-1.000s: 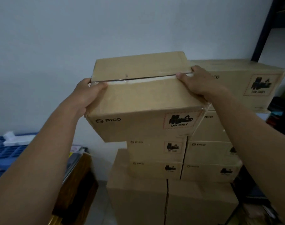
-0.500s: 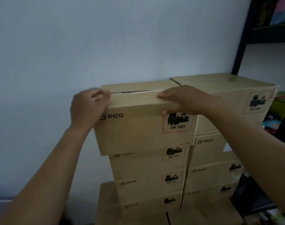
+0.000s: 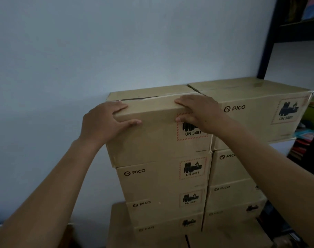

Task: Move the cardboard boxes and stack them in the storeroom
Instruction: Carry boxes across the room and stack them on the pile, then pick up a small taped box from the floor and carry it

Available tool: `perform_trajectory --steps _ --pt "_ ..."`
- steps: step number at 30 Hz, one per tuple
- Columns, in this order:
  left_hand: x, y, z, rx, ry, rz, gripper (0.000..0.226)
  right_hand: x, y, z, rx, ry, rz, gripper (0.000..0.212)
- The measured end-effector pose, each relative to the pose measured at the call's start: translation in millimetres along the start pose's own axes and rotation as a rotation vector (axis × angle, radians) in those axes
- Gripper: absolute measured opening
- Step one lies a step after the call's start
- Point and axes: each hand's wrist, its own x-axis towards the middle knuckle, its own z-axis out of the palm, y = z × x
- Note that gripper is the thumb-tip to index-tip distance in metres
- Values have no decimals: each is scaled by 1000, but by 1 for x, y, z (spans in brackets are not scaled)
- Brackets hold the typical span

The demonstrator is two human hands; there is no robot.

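Observation:
A cardboard box marked PICO and UN 3481 sits on top of the left stack of like boxes, close to the pale wall. Its top flaps show a narrow gap. My left hand rests on the box's front left upper edge, fingers flat on the top and thumb straight along the front face. At the front right upper edge my right hand lies the same way, partly covering the red-bordered label. The neighbouring right stack carries a top box at about the same height.
Both stacks stand on larger cardboard boxes at the bottom. A black shelf frame rises at the right, with colourful items on shelves behind the right stack. The pale wall runs behind and to the left.
The box went from being carried in the air to sitting on the left stack, pushed back toward the wall. Both hands slid from its sides to the front upper edge.

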Motion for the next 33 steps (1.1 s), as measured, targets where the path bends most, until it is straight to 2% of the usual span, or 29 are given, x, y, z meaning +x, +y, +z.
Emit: perform_trajectory --steps 3,5,8,10,13,16,18,20,25,28,33 --pt "-16 7 8 33 169 90 68 -24 -17 16 -68 246 20 49" --pt "-32 10 17 70 223 154 60 -40 -30 29 -63 368 14 45" --pt "-66 20 35 130 235 159 59 -68 -45 44 12 371 21 47" --pt "-97 29 45 50 207 113 57 -93 -47 53 120 304 16 49" --pt "-146 46 63 -125 63 -54 54 -133 -49 66 268 29 99 49" --pt "-196 62 86 -218 -128 -258 63 -177 -46 86 407 -248 206 53" --pt "-225 68 101 -234 -254 -360 71 -204 -44 101 486 -346 315 58" --pt "-256 74 114 -248 -358 -446 77 -231 -42 115 528 -405 406 60" --pt "-317 87 130 -297 -500 -555 80 -296 -51 125 586 -475 506 59" --pt "-345 97 130 -315 -562 -560 79 -335 -62 118 628 -479 532 49" --pt "-405 115 128 -370 -669 -550 79 -416 -83 105 628 -486 667 47"
